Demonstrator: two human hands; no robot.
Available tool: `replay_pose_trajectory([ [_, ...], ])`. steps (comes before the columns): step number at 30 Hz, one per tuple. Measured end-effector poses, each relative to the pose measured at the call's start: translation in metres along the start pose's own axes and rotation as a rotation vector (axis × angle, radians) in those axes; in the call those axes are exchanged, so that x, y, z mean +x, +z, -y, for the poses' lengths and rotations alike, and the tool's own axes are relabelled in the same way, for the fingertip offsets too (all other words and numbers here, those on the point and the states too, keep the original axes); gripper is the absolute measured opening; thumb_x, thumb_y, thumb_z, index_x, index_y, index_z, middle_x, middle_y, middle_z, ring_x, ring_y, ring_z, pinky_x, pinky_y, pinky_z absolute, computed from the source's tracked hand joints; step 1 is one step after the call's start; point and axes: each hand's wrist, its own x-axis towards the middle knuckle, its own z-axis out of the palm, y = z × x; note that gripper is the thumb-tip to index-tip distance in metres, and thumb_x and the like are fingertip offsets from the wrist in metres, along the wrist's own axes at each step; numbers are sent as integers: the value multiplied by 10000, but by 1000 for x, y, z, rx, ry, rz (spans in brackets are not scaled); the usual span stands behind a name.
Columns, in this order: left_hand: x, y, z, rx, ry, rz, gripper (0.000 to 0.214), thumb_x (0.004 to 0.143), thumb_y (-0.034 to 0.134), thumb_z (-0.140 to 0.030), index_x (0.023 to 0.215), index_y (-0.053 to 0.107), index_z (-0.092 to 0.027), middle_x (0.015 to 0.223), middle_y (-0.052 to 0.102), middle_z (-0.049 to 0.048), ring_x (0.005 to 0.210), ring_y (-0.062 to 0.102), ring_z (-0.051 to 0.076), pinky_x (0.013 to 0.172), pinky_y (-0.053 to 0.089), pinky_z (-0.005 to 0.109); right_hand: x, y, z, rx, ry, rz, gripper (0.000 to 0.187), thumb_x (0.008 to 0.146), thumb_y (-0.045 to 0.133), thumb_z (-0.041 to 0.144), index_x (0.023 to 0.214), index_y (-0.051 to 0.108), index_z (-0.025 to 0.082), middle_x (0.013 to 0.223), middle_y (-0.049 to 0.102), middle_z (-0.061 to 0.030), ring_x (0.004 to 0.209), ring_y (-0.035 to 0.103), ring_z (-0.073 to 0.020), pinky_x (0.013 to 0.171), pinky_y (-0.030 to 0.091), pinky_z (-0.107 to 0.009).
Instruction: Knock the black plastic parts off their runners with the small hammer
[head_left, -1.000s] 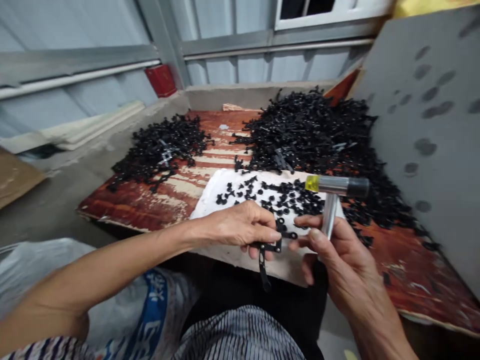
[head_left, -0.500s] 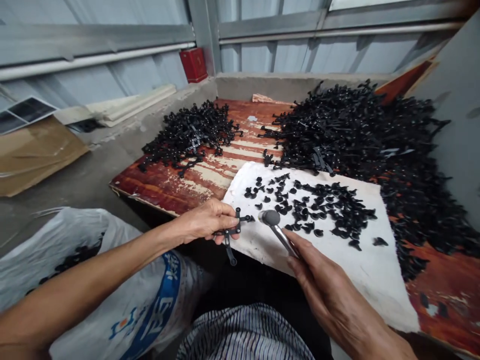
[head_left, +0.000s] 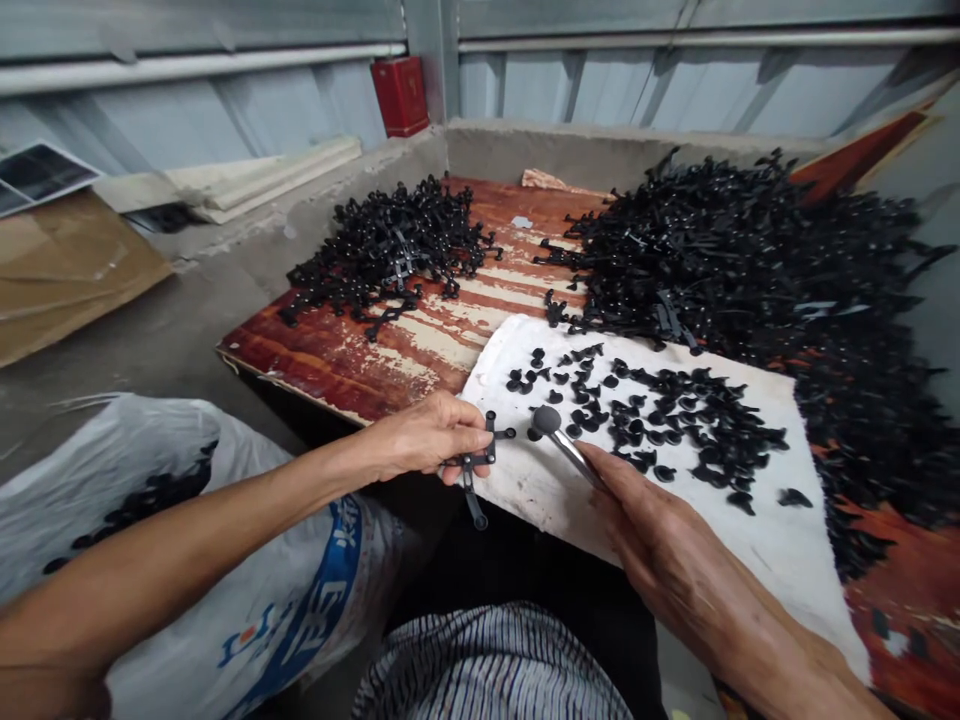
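Observation:
My left hand (head_left: 424, 440) is closed on a black plastic cross-shaped piece (head_left: 480, 462), holding it at the near-left edge of a white block (head_left: 780, 540). My right hand (head_left: 660, 545) grips the metal handle of a small hammer (head_left: 559, 440). The hammer's dark head rests on the white block just right of the cross piece. Several small black caps (head_left: 660, 420) lie scattered over the block beyond the hammer.
A worn red board (head_left: 390, 350) carries a small heap of black cross pieces (head_left: 390, 250) at the left and a large heap (head_left: 750, 260) at the right. A white woven sack (head_left: 225, 560) holding black pieces sits at my lower left. Cardboard (head_left: 60, 270) lies on the concrete floor.
The hammer came down from an upright position to rest its head on the white block beside the cross piece. The view shifted left and down; my left hand keeps hold of the piece.

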Motion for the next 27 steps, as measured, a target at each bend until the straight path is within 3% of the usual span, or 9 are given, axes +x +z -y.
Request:
replay_pose_trajectory([
  [8,7,10,-14,25,11,-8,236,876,536,-167,650,572,-110,655,670,14,373,456,13,371,290,143,-2,-8,6,242,187,-104,404,938,457,324,1287,576,160,1133,727,-138,1017,703,-255,887,572,-377],
  [11,13,12,-17,1,11,-8,245,886,535,-167,651,572,-108,648,665,13,359,441,8,355,257,141,-7,-13,11,382,344,-107,398,932,481,399,1251,614,203,848,717,-77,812,700,-237,724,596,-348],
  [13,16,13,-18,-38,0,-3,246,891,535,-168,655,570,-108,633,659,12,353,438,9,350,249,139,-14,-14,12,462,460,-91,417,931,491,447,1259,611,219,643,605,-14,603,617,-191,539,551,-287],
  [17,20,15,-22,-102,-31,8,239,887,539,-152,653,566,-110,601,652,15,342,438,14,346,261,140,-27,-10,11,584,640,-52,486,924,500,515,1313,565,230,569,457,44,458,424,-130,377,393,-222],
  [27,19,17,-19,-117,-46,-6,270,905,529,-134,638,553,-106,590,642,10,331,420,4,333,267,128,-34,-3,5,668,617,-46,517,917,485,536,1293,553,187,546,441,54,427,395,-121,348,350,-225],
])
